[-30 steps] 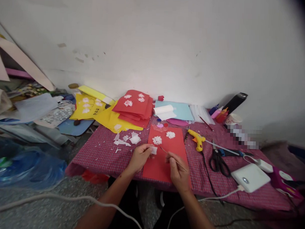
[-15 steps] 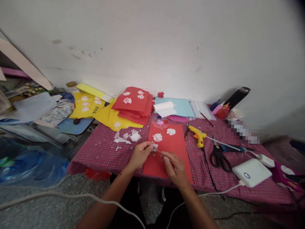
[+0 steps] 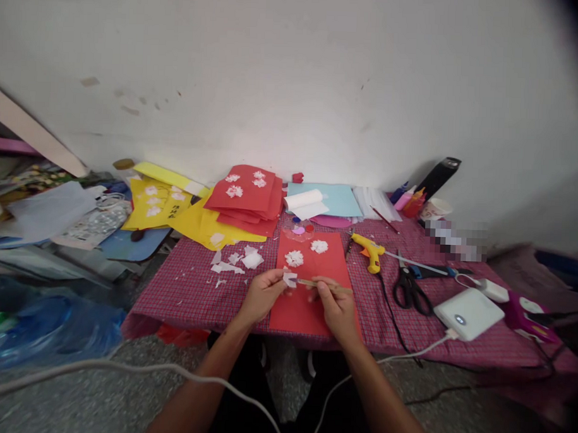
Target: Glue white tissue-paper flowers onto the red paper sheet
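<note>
My left hand (image 3: 266,294) pinches a small white paper piece (image 3: 290,279) above a red sheet (image 3: 295,313). From the right, my right hand (image 3: 336,303) holds a thin wooden stick (image 3: 310,283) almost level, its tip at the paper piece. Whether the tip touches the paper is too small to tell. Two white crumpled-paper flowers, one on the left (image 3: 294,258) and one on the right (image 3: 319,246), lie on the upper part of the red sheet. White paper scraps (image 3: 252,259) are scattered left of it.
Behind are stacked red sheets (image 3: 242,199), a white roll (image 3: 303,199) and a paint palette (image 3: 298,230). At the right lie a yellow glue gun (image 3: 374,252), black scissors (image 3: 409,290) and a white power bank (image 3: 469,313) with a cable.
My right hand has turned the stick from slanting to nearly level, with its fingers farther along it. My left hand still holds the paper piece. The camera view has shifted slightly.
</note>
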